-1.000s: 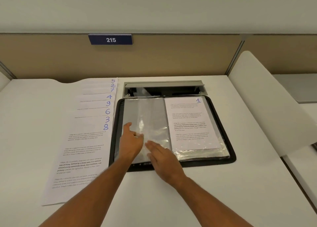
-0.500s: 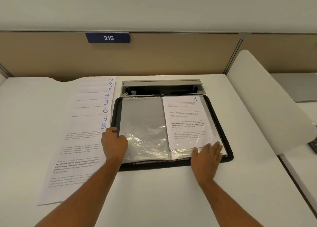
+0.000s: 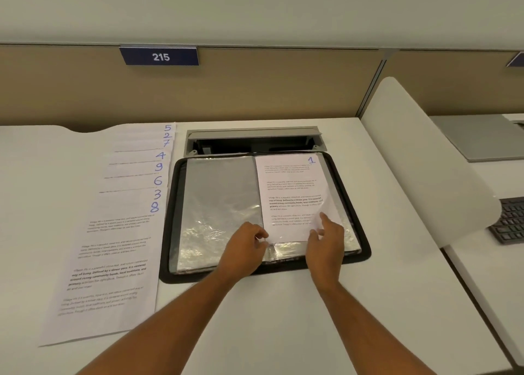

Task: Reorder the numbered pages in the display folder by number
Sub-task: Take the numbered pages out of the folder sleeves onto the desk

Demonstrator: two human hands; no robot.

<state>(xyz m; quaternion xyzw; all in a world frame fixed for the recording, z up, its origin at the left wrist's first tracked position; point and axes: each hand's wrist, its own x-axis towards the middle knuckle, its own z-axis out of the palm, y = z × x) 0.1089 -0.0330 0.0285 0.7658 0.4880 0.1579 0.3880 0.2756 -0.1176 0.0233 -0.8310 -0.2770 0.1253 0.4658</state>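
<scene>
I am looking down at the open folder (image 3: 181, 221) lying flat on the desk (image 3: 283, 318), and I am reading both hands as working the sleeve that holds page 1 (image 3: 292, 193) on its right-hand side. The left hand (image 3: 243, 250) is sitting at the bottom of the spine with its fingers curled and pinching the lower edge of the plastic there, I think to keep the sleeve from sliding. The right hand (image 3: 326, 244) is pinching the lower right corner of that sleeve between thumb and fingers and lifting it, so the clear film is curling up off the sheet; I take this as getting ready to turn to the next pocket. The left-hand pocket (image 3: 221, 193) is showing only grey backing, no sheet in it. The remaining pages (image 3: 119, 233) are lying just beside the folder on its left, fanned so each handwritten number is showing: 5, 2, 7, 4, 9, 6, 3, 8 from far to near. Page 2 (image 3: 167, 135) is sitting second from the far end, tucked under the others, so I judge that getting it out means disturbing the fan. Behind the folder a cable hatch (image 3: 255, 136) is standing open, touching its far edge. A curved white divider (image 3: 425, 162) and a keyboard (image 3: 510, 221) are well off to the right.
</scene>
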